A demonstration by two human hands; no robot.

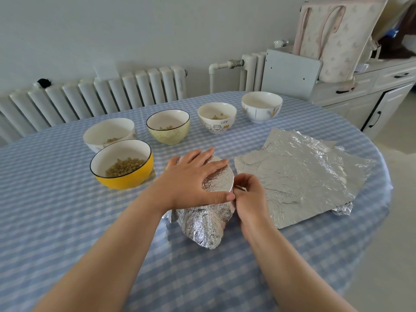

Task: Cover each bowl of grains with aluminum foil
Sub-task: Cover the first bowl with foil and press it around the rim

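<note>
From the head view, a foil-wrapped bowl (209, 199) sits near the middle of the table (67, 221), its foil trailing toward the near edge in a long crumpled tail. The left hand (193, 176) lies flat on the foil top with its fingers spread. The right hand (245, 192) pinches the foil at the bowl's right rim. Loose foil sheets (299, 174) lie flat just to the right. Five uncovered bowls stand behind: a yellow bowl (122, 164) of grains, a white bowl (109, 134), a pale green bowl (168, 126) and a cat-print bowl (217, 117) each with a few grains, and a far white bowl (261, 106) whose contents I cannot tell.
</note>
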